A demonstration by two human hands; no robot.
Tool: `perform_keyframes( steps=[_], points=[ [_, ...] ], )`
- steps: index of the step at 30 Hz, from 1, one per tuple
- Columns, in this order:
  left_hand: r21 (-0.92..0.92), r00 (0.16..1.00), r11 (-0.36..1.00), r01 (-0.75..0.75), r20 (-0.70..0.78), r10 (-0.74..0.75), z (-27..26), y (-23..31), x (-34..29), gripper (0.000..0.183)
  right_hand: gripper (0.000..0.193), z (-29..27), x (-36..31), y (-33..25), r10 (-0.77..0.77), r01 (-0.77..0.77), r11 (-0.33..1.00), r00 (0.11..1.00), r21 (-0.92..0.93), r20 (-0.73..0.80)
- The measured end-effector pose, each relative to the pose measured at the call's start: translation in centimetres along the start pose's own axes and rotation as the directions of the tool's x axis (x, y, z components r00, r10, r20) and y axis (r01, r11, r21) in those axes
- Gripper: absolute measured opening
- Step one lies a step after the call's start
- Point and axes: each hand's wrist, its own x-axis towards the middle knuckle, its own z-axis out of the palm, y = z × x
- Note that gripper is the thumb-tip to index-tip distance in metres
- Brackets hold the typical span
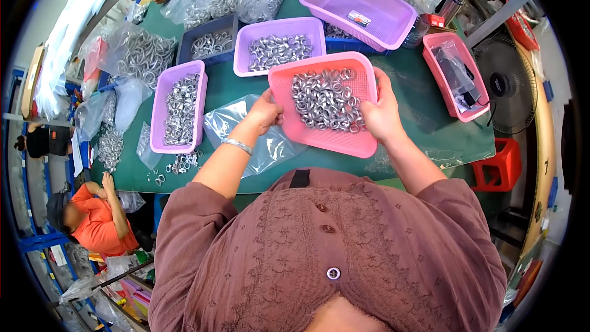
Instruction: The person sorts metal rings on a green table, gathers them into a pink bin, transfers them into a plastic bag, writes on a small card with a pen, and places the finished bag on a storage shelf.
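Note:
Between my two hands is a pink plastic basket (341,145), tilted, with many silver metal rings (326,99) heaped inside. My left hand (265,112) has its fingers curled at the basket's left side. On the right side, my right hand (383,109) grips the rim, thumb inside and fingers around the outer wall. A clear plastic bag (227,124) lies flat on the green table, partly under the basket and my left forearm. Left of it stands a lilac basket (155,110) of similar rings. Another lilac basket (241,49) of rings stands just beyond the pink one.
Farther back are a dark blue bin (184,49), a large purple basket (369,6) and bags of rings (144,52). Loose rings (161,179) lie near the front edge. To the right are a pink basket (458,106), a fan (504,83) and a red stool (507,163). A co-worker (101,221) sits left.

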Motion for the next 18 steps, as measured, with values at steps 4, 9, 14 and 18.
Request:
perform_keyframes(
  steps=[4,9,14,18],
  points=[
    [-0.122,1.000,0.992,0.025,-0.007,-0.026,-1.2,-0.6,-0.2,0.079,0.067,2.1,0.9,-2.5,-0.053,0.058,0.979,0.998,-0.194,0.031],
    [-0.189,1.000,0.982,0.026,0.020,-0.022,-2.0,-1.6,-0.1,0.081,0.066,3.8,2.6,-4.1,-0.090,0.106,0.928,0.994,-0.358,0.061],
    [-0.297,0.997,0.954,0.049,0.067,-0.031,-4.0,-3.0,0.4,0.078,0.067,6.4,2.8,-6.5,0.023,0.041,0.891,0.990,-0.452,0.136],
    [-0.260,0.996,0.964,0.054,0.076,-0.036,-5.0,-3.3,0.1,0.079,0.068,8.1,2.6,-6.6,-0.057,0.131,0.854,0.986,-0.504,0.158]
  ],
)
